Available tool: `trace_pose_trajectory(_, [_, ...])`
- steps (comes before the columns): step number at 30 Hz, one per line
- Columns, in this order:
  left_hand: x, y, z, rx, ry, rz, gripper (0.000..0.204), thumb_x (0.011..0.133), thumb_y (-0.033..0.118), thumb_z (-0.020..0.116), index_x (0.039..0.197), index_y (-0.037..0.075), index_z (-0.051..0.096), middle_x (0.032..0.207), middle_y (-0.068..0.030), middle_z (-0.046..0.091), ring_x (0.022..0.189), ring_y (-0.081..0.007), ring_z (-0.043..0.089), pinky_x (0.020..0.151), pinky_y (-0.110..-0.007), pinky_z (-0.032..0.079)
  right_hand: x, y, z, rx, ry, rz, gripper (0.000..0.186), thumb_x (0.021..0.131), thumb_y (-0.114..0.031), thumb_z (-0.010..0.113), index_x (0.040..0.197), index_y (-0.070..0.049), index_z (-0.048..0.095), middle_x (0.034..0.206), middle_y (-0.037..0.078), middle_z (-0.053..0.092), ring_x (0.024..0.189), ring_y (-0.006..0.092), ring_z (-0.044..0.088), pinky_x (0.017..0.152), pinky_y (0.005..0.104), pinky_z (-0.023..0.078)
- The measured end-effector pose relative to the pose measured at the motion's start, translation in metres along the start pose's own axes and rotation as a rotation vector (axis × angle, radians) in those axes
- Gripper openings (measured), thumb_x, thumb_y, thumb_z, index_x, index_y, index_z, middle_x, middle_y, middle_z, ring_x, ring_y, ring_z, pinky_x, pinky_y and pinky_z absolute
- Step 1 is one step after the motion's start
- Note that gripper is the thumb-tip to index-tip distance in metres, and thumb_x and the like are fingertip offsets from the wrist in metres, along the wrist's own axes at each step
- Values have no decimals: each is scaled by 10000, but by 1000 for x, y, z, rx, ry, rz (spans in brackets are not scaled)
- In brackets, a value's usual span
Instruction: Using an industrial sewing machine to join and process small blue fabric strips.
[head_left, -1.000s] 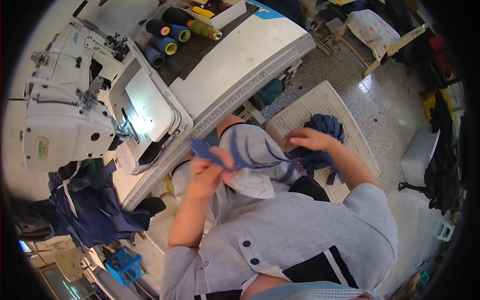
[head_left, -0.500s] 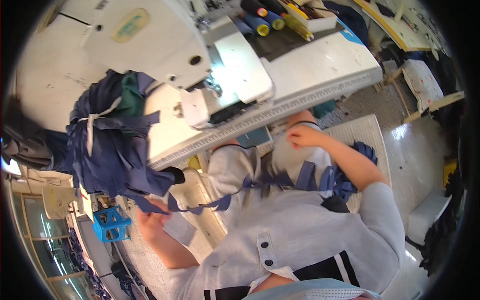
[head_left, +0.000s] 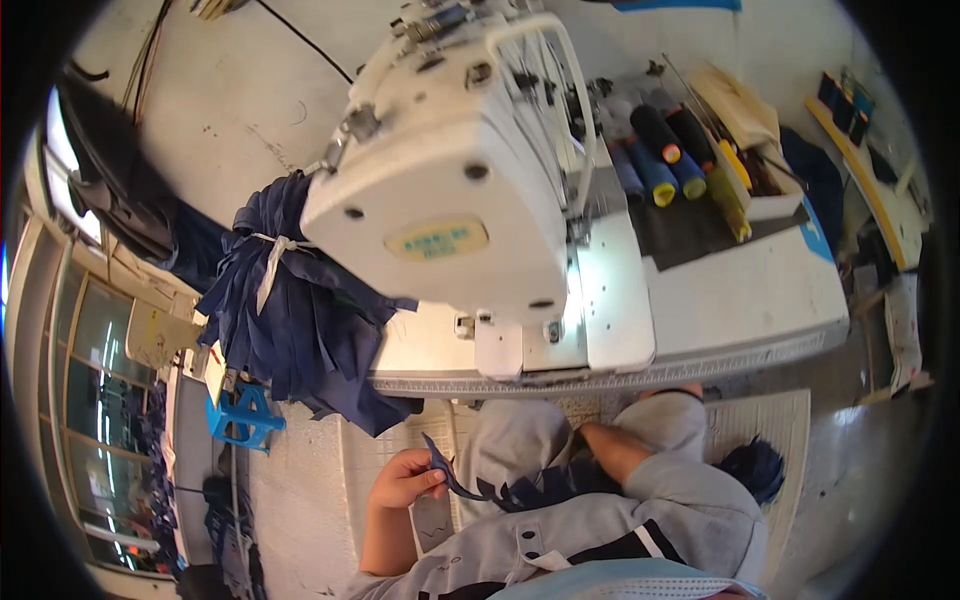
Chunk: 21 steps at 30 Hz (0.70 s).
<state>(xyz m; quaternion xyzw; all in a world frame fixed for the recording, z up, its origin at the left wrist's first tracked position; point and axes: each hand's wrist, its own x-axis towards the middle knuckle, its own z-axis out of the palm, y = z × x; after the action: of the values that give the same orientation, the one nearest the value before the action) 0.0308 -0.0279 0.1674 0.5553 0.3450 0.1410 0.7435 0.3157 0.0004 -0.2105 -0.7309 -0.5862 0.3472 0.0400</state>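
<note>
My left hand [head_left: 405, 479] is closed, pinching one end of a chain of navy fabric pieces [head_left: 545, 487] between thumb and fingers. From there the chain sags across my lap toward my right side. My right forearm [head_left: 615, 452] reaches down between my thighs, and its hand is hidden from sight. Beyond my left hand, a large bundle of navy fabric strips [head_left: 300, 300], tied with a white band, hangs over the table's front edge. The white sewing machine [head_left: 440, 190] stands beside it, its lamp lighting the needle area.
Thread spools [head_left: 665, 165] and an open box [head_left: 775, 205] of small items lie on the table [head_left: 740, 300] at the right. More navy fabric [head_left: 755, 470] is heaped low at my right. A blue stool [head_left: 245, 418] stands on the floor at the left.
The view has shifted, showing more of the machine. My left hand has moved clear of the hanging bundle, still holding the chain's end. My right hand, visible above my lap before, has dropped from sight.
</note>
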Motion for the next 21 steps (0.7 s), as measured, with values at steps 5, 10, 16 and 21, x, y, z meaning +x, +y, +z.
trace_pose_trajectory(5, [32, 25, 18, 99, -131, -26, 125, 989, 91, 577, 915, 13, 641, 733, -13, 643, 650, -50, 522, 592, -211, 380, -19, -2, 3, -58, -67, -31, 258, 893, -210, 631, 1094, -56, 681, 985, 130, 704, 904, 264, 663, 823, 380, 512])
trace_pose_trajectory(10, [51, 27, 20, 26, -206, 82, 126, 973, 112, 608, 953, -4, 652, 770, -76, 695, 674, -113, 631, 591, -215, 450, -49, 0, 3, -129, -102, -54, 280, 882, -207, 641, 1118, -60, 681, 1041, 140, 703, 973, 292, 661, 874, 398, 505])
trace_pose_trajectory(16, [55, 31, 31, -20, -243, 210, 223, 1022, 197, 540, 945, 19, 649, 775, -67, 711, 578, -44, 518, 516, -197, 359, -133, -36, -132, -169, -187, -104, 311, 870, -205, 654, 1146, -65, 682, 1108, 152, 703, 1055, 325, 659, 935, 419, 496])
trace_pose_trajectory(21, [50, 52, 52, -20, -304, 308, 278, 1055, 207, 470, 992, 8, 654, 809, -56, 730, 533, -19, 415, 493, -188, 327, -279, -100, -228, 556, 623, -694, 283, 870, -99, 651, 1144, -35, 679, 1156, 133, 688, 1089, 298, 648, 941, 393, 498])
